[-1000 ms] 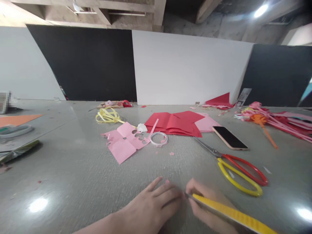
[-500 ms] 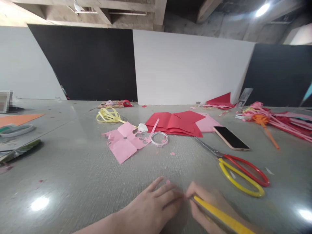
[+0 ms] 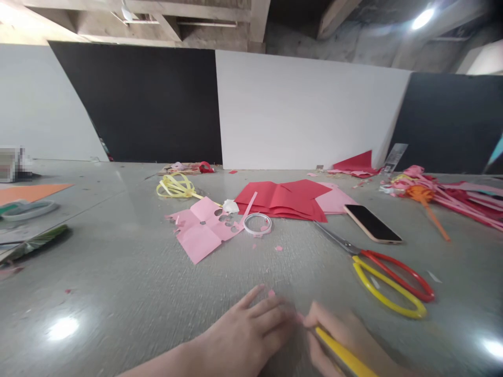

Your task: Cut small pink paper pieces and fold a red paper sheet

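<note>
Left hand (image 3: 247,327), partly spread, and right hand (image 3: 341,323), pinching a yellow tool (image 3: 341,352). A pink scrap (image 3: 300,317) lies between their fingertips; left grip cannot be told. Tool slippage might tear the scrap or nick nearby fingers. Left forearm slants inward, knuckles up; right fingers curl leftward.

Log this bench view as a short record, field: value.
left hand: palm down, low on the table; fingertips blurred
right hand: around a yellow tool, type unclear
between hands: small pink bit, blurred
scissors: red and yellow handles, beyond right hand
phone: dark screen up, beyond scissors
paper: red stack; pink sheet with holes
ring: white, right of pink sheet
</note>
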Action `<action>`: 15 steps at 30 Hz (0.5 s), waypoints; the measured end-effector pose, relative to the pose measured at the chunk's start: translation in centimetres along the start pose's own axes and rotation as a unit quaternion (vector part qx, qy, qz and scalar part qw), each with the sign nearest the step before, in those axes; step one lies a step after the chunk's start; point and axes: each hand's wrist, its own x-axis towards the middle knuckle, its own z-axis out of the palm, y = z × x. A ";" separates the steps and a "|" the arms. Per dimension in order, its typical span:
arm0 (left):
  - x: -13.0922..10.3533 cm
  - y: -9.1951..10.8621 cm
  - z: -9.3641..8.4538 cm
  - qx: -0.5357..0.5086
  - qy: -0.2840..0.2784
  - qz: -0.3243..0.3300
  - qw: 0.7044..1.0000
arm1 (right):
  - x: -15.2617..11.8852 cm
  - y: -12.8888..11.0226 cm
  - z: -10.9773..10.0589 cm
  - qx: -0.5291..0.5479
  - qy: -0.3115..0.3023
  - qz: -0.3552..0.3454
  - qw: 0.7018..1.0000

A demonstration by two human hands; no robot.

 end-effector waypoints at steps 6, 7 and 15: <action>-0.2 -0.2 0.1 -0.027 0.013 -0.002 1.000 | 1.2 0.2 -2.1 0.078 -0.045 0.102 0.991; -0.3 -0.4 0.2 -0.029 0.020 -0.003 0.999 | 1.5 0.3 -2.6 0.097 -0.060 0.122 0.986; -0.7 -1.9 0.6 -0.025 0.063 0.007 0.998 | 3.7 2.8 -3.5 0.266 -0.128 0.193 0.936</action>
